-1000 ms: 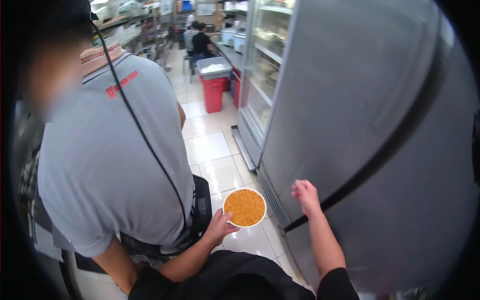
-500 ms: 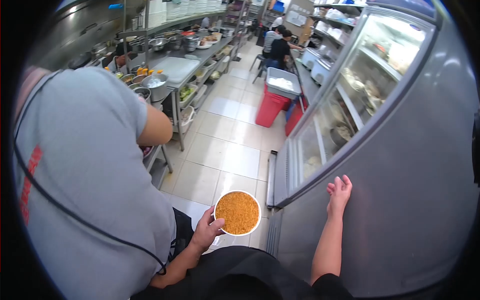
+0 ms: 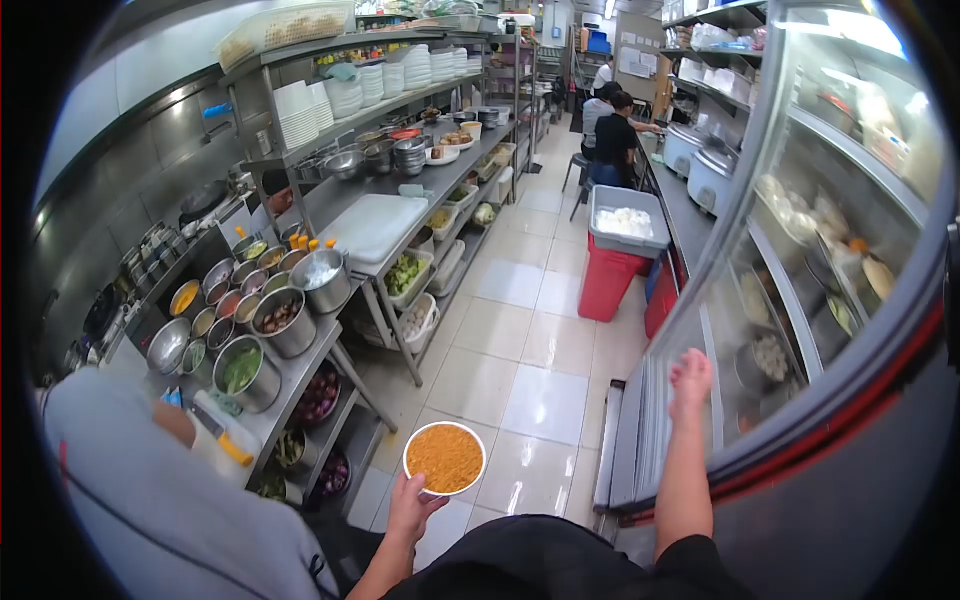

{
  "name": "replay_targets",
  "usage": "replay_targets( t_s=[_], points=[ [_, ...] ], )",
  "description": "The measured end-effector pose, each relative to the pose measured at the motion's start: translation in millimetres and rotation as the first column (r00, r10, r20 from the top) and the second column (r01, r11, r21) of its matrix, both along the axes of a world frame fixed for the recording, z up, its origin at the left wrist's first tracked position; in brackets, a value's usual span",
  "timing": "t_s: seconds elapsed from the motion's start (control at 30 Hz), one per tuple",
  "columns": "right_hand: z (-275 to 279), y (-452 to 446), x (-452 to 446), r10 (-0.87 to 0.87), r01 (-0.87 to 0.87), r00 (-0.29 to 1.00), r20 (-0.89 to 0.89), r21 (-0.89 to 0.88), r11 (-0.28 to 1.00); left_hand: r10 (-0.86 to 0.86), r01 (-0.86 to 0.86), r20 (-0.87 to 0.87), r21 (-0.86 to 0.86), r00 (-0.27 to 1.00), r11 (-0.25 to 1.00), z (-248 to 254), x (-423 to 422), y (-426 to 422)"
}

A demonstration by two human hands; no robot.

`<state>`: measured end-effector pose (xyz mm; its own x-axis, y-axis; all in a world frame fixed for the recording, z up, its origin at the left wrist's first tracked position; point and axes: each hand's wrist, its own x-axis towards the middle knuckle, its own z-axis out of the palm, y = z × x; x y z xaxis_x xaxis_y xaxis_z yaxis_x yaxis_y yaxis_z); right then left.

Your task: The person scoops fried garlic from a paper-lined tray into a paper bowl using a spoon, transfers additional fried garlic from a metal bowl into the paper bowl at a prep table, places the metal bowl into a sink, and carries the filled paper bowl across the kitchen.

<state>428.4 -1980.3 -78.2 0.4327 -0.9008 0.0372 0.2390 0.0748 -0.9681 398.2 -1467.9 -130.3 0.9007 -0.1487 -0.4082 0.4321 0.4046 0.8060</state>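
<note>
My left hand (image 3: 410, 510) holds a round white tub (image 3: 482, 474) filled to near the rim with orange-brown crumbs (image 3: 444, 457). Its thumb lies over the rim, with the fingers around the side. At the right, my right hand (image 3: 690, 382) is curled at the frame of a glass refrigerator door (image 3: 735, 340), slightly blurred; the exact grip is hidden. A red strip (image 3: 790, 447) shows between this door and the grey cabinet side. Behind the glass are shelves with containers of food.
A co-worker in a grey shirt (image 3: 190, 500) stands close at my left, beside a counter of metal pots (image 3: 283, 325). Steel shelves (image 3: 385, 105) hold stacked plates. Ahead, a grey bin (image 3: 630, 208) sits on a red bin (image 3: 608, 280); people sit beyond on the right. A tiled aisle (image 3: 545, 340) runs between.
My view has lifted and turned, with the co-worker lower at the left. The red strip now shows along the refrigerator door. My right hand's fingers have curled in; the tub stays in my left.
</note>
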Motion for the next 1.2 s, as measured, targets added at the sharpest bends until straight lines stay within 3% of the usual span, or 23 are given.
replay_targets(
  t_s=[0.1,0.17,0.23,0.33,0.43,0.53,0.57,0.63,0.67,0.7,0.77,0.87,0.97,1.07,1.1,1.13,1.2],
  points=[
    [2,66,114,0.325,-0.346,0.933,-0.152,-0.140,0.928,0.126,-0.125,-0.021,0.008,0.992,0.992,-15,37,-7],
    [-25,102,189,0.575,-0.628,0.774,-0.266,-0.200,0.752,0.216,-0.216,-0.027,0.004,0.976,0.976,-9,61,-16],
    [-28,134,249,0.628,-0.711,0.701,-0.338,-0.275,0.647,0.291,-0.291,-0.030,0.028,0.956,0.956,-26,95,-20],
    [-59,126,338,0.624,-0.782,0.607,-0.492,-0.230,0.579,0.348,-0.346,-0.038,0.061,0.937,0.936,-48,162,-30],
    [-125,69,395,0.528,-0.812,0.481,-0.700,-0.129,0.569,0.348,-0.344,-0.073,0.062,0.934,0.937,-56,249,-51],
    [-205,-15,393,0.337,-0.818,0.452,-0.826,-0.233,0.526,0.263,-0.260,-0.082,0.049,0.961,0.964,-66,344,-77],
    [-240,-42,385,0.268,-0.789,0.438,-0.858,-0.224,0.572,0.238,-0.237,-0.073,0.029,0.968,0.971,-63,376,-87],
    [-213,-68,359,0.277,-0.790,0.242,-0.930,-0.023,0.612,0.185,-0.186,-0.051,0.003,0.981,0.983,-47,439,-116],
    [-226,-81,346,0.372,-0.639,0.214,-0.903,0.159,0.753,0.142,-0.142,-0.030,-0.025,0.989,0.989,-43,470,-128],
    [-227,-85,336,0.441,-0.487,0.310,-0.842,0.258,0.835,0.110,-0.110,-0.020,-0.046,0.994,0.993,-43,500,-140],
    [-261,-113,324,0.570,-0.244,0.453,-0.686,0.519,0.819,0.051,-0.051,-0.003,-0.091,0.999,0.995,-46,559,-166],
    [-227,-132,368,0.521,-0.095,0.518,-0.679,0.559,0.823,-0.006,0.006,0.002,-0.092,1.000,0.996,-59,645,-204],
    [-243,-182,440,0.536,-0.133,0.538,-0.651,0.562,0.816,-0.011,0.011,-0.006,-0.073,1.000,0.997,-59,709,-250],
    [-246,-232,585,0.581,-0.408,0.474,-0.661,0.420,0.811,0.037,-0.039,-0.027,-0.087,0.999,0.995,-55,758,-285],
    [-238,-240,642,0.592,-0.516,0.459,-0.663,0.344,0.785,0.060,-0.062,-0.027,-0.099,0.998,0.993,-55,775,-294],
    [-192,-231,702,0.592,-0.608,0.476,-0.650,0.244,0.756,0.091,-0.094,-0.033,-0.091,0.995,0.991,-55,789,-301],
    [-178,-231,815,0.606,-0.691,0.424,-0.673,0.193,0.697,0.145,-0.148,-0.042,-0.081,0.988,0.986,-55,817,-315]
  ],
)
